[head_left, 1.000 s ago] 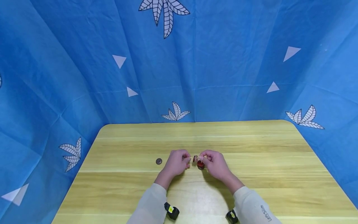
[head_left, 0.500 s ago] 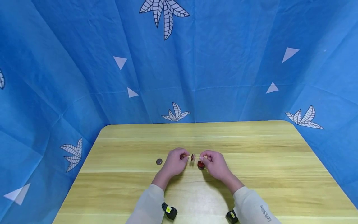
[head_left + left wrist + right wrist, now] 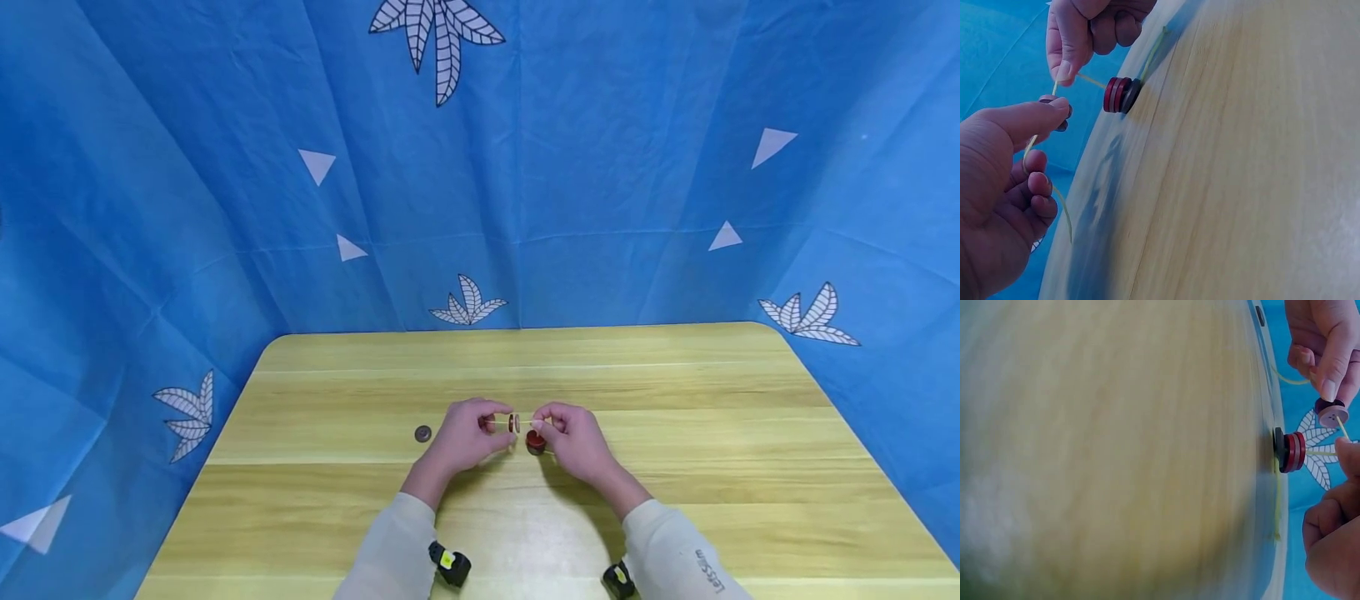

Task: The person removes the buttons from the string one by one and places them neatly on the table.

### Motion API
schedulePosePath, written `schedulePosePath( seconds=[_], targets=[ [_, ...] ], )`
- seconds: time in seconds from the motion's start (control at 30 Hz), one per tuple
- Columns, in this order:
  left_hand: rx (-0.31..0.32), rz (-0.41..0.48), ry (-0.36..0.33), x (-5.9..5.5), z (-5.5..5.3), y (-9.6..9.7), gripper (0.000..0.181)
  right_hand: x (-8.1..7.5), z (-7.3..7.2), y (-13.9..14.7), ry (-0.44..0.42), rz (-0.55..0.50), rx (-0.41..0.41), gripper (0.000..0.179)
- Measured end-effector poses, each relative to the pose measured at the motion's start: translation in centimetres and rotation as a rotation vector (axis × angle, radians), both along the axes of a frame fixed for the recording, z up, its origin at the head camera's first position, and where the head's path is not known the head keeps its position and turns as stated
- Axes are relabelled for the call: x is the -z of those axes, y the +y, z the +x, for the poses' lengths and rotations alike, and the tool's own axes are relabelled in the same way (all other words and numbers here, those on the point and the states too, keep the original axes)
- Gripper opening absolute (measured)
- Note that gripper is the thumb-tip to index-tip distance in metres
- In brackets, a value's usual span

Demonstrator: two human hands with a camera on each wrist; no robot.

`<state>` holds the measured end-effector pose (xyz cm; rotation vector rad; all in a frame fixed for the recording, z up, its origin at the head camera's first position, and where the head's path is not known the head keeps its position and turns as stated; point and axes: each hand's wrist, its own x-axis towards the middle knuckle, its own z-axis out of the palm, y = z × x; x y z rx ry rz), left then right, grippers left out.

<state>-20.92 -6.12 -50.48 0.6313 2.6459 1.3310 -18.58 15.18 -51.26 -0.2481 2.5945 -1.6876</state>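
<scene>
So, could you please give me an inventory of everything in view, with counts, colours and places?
table: 1, light wood, below the work
backdrop: panel count unclear, blue with white leaves and triangles, behind and beside the table
loose button: 1, dark, on the table, left of the left hand
threaded buttons: 2, one pinkish, one darker, on the string at the left hand
stacked buttons: count unclear, red and dark, near the right hand
string: apparently 1, yellow, running to both hands
sleeves: 2, off-white, on the forearms
wrist cameras: 2, black, by the sleeves
left hand: 1, bare, holding the threaded buttons
right hand: 1, bare, pinching the string
</scene>
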Motion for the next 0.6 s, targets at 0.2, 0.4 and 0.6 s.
schedulePosePath(
  seconds=[0.2, 0.4, 0.6],
  targets=[
    [0.000, -0.005, 0.014, -0.29, 0.00, 0.04, 0.030, -0.20, 0.11, -0.01, -0.004, -0.013, -0.006, 0.007],
    [-0.017, 0.007, 0.007, -0.32, 0.05, -0.19, 0.030, -0.16, 0.13, 0.05, 0.004, -0.008, -0.002, 0.006],
    [-0.031, -0.001, -0.005, -0.30, -0.01, -0.54, 0.031, 0.04, 0.02, 0.04, 0.010, 0.004, -0.002, 0.008]
  ],
)
